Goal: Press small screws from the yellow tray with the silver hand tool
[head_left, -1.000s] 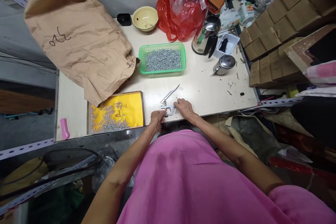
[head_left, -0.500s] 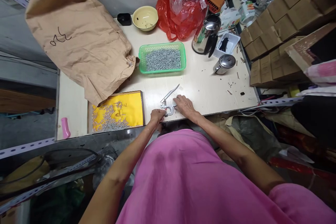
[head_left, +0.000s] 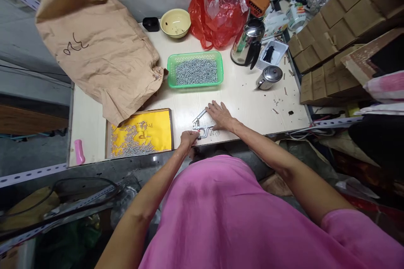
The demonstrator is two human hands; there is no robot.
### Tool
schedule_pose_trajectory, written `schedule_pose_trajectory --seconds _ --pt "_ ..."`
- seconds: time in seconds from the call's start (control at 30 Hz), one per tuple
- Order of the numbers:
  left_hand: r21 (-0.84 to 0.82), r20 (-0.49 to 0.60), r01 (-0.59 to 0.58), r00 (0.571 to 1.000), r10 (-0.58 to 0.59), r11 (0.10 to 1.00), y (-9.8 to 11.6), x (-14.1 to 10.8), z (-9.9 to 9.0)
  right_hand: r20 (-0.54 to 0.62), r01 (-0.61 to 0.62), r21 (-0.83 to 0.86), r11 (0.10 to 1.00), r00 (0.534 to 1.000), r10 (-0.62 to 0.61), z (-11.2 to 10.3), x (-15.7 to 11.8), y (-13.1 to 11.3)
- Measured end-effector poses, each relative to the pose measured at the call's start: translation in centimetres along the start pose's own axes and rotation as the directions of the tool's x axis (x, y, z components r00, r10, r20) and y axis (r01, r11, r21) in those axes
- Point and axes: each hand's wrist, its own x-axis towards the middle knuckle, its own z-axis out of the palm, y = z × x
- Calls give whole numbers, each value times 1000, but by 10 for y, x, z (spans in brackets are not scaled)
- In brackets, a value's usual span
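Note:
A small silver hand tool [head_left: 204,132] with a raised lever handle lies at the table's front edge. My left hand [head_left: 188,138] is closed at its left end, the fingertips pinched on something too small to make out. My right hand [head_left: 220,116] is spread, with its fingers over the end of the lever and its thumb near the tool's frame. To the left is a tray with a yellow sheet [head_left: 162,128] and many small metal pins [head_left: 135,147]. Behind the tool, a green basket [head_left: 195,86] holds more metal pins.
A large brown paper bag [head_left: 104,50] leans over the left side. Behind are a cream bowl [head_left: 175,23], red plastic bags [head_left: 217,21] and a steel kettle [head_left: 248,42]. A steel cup [head_left: 269,77] and stacked cardboard boxes [head_left: 331,29] are at the right.
My right hand has moved up onto the end of the lever, and its fingers have spread. My left hand remains at the tool's left end. The view has shifted slightly.

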Motion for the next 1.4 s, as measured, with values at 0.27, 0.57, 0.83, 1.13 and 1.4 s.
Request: schedule_pose_trajectory --seconds 0.27,0.57,0.83,1.13,1.4 --pt "-30 -13 -5 1000 4 1000 -2 2 1 -14 -39 -26 999 999 39 -7 -3 -5" --pt "-29 -11 -15 1000 15 999 -1 1 3 -5 -49 -21 999 999 49 -11 -4 -7" --pt "441 -178 -199 936 302 875 -5 -16 7 -42 -34 -13 999 999 33 -7 -6 -9" --pt "844 233 -502 661 714 189 40 -9 41 -48 -36 -13 999 998 35 -7 -11 -13" --pt "894 296 -435 754 587 107 56 -1 42 -6 -87 33 996 996 87 -14 -24 -1"
